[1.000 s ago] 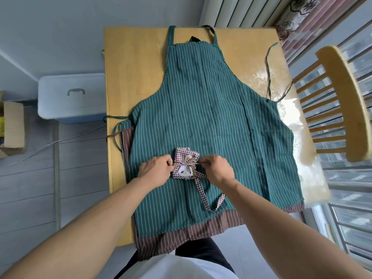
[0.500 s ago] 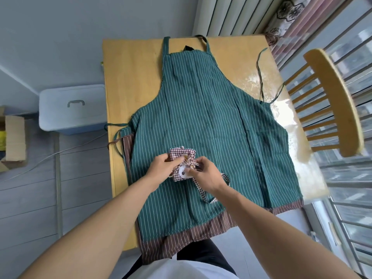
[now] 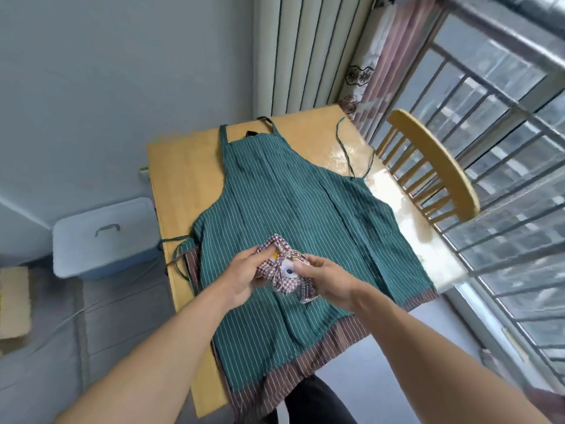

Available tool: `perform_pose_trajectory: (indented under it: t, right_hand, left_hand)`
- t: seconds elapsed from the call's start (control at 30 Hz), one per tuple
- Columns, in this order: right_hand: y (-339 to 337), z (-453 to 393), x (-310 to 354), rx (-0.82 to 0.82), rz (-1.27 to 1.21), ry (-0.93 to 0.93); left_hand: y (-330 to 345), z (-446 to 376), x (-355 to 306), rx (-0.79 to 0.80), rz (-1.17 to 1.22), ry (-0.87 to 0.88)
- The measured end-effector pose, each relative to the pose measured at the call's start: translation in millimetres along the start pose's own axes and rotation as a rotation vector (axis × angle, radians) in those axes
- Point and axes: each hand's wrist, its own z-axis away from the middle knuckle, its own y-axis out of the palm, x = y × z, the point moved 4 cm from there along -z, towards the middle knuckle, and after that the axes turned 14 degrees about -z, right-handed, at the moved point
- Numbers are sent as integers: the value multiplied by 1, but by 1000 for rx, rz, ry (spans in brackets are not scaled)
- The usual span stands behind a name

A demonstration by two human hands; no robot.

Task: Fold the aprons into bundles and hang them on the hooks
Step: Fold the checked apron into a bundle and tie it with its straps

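Aprons number three in the head view: one checked bundle, folded small and bound with its own tie, one green striped apron spread flat over the wooden table, and one brown striped apron lying under the green one, only its hem and left edge showing. Two hands work the bundle, which sits above the middle of the green apron. The left hand grips its left side with curled fingers, and the right hand pinches its right side near a white patch, a short checked strap dangling below. Whether the bundle touches the green cloth cannot be told. One wooden chair stands just beside the table on the right, near the barred window, and one pale blue lidded bin sits on the floor to the left, beside one cardboard box. Against the frame a second ago, the bundle has been gathered up between the hands, the long loop of strap no longer trails across the green apron, and the camera has tipped up to show more wall and curtain.
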Motion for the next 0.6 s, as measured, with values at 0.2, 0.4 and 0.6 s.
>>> perform_pose_trajectory:
  t: [0.2, 0.4, 0.6]
  right_hand:
    - [-59, 88, -42, -233, 125, -29]
    - [-146, 224, -95, -684, -292, -223]
    - [-203, 365, -168, -967, -527, -407]
  left_hand:
    - [56, -11, -21, 34, -28, -3]
    - [163, -1, -7, 95, -193, -17]
    - [275, 43, 62, 206, -388, -73]
